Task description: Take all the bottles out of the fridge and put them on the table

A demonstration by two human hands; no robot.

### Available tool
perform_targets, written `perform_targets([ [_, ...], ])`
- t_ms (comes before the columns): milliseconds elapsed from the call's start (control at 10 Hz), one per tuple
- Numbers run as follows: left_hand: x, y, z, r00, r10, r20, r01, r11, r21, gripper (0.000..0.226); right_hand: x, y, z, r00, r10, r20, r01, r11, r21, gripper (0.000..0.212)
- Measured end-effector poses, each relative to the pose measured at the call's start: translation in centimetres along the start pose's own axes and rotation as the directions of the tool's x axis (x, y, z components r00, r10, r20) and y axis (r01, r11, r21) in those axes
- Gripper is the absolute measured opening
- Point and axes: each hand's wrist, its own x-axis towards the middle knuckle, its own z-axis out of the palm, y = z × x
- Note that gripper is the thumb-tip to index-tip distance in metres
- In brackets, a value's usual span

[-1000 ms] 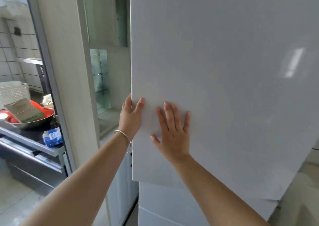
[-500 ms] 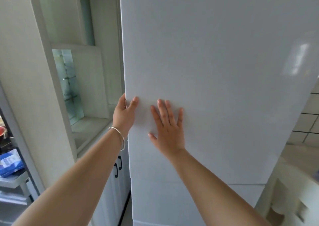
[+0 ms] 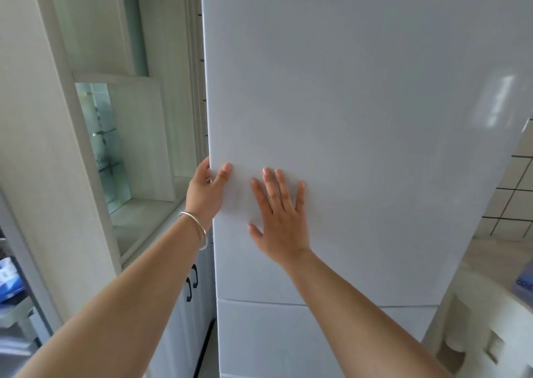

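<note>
The white upper fridge door [image 3: 360,103] fills most of the head view and sits flush with the lower door [image 3: 288,334] beneath it. My left hand [image 3: 203,196], with a silver bangle on the wrist, grips the door's left edge, thumb on the front and fingers wrapped behind. To its right, my right hand [image 3: 281,222] lies flat on the door face with fingers spread and holds nothing. No bottles are visible; the inside of the fridge is hidden.
Left of the fridge stands a white cabinet [image 3: 191,282] with black handles under a recessed shelf with a glass panel [image 3: 103,147]. A blue package [image 3: 7,279] lies at the far left edge. A white appliance [image 3: 484,328] and tiled wall [image 3: 513,199] are at the right.
The upper door has swung from slightly ajar to flush with the lower door, both hands staying on it. The view has shifted right, and the counter with the bowl has left the frame.
</note>
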Motion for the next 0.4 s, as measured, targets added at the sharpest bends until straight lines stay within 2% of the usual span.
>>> perform_targets([
  [100, -0.6, 0.7, -0.3, 1.000, -0.014, 0.019, 0.014, 1.000, 0.012, 0.013, -0.2, -0.1, -1.1, 1.000, 0.026, -0.009, -0.025, 0.996, 0.081, 0.076],
  [200, -2.5, -0.1, -0.8, 0.999, 0.010, -0.034, -0.007, 0.996, 0.092, 0.024, -2.0, -0.9, -2.4, 0.995, 0.083, -0.049, -0.070, 0.972, 0.226, 0.054],
  [300, -4.9, -0.8, -1.5, 0.977, 0.068, -0.203, -0.057, 0.997, 0.058, 0.021, -5.0, -1.5, -3.3, 0.993, 0.111, -0.043, -0.087, 0.925, 0.371, 0.039],
  [400, -9.7, -2.8, -3.5, 0.979, 0.106, -0.175, -0.093, 0.992, 0.084, 0.017, -11.1, -2.1, -3.4, 0.996, 0.081, 0.041, -0.091, 0.893, 0.440, 0.026],
])
